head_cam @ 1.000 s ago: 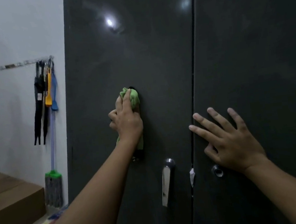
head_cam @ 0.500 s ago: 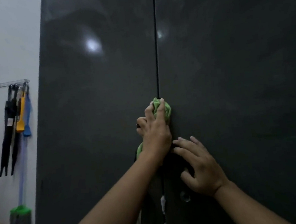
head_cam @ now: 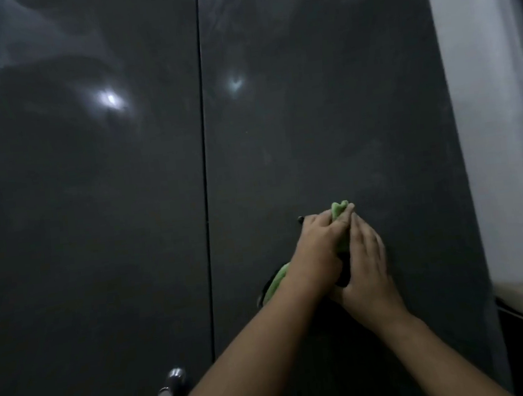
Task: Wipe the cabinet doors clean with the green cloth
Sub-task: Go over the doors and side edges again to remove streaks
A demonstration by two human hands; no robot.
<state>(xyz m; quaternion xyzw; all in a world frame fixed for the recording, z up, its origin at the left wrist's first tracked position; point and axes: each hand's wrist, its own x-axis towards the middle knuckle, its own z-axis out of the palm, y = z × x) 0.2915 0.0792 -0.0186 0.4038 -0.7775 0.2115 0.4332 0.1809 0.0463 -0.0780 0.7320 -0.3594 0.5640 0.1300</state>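
The green cloth (head_cam: pixel 339 213) is bunched against the right cabinet door (head_cam: pixel 325 110), right of the seam and well below mid-height. The left hand (head_cam: pixel 317 250) closes its grip round the cloth. The right hand (head_cam: pixel 368 260) lies just beside it, fingers straight, touching cloth and door. A metal handle (head_cam: pixel 174 391) sits low on the left cabinet door (head_cam: pixel 96 231).

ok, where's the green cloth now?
Head view: green cloth against the right door, gripped by the left hand, with the right hand beside it.
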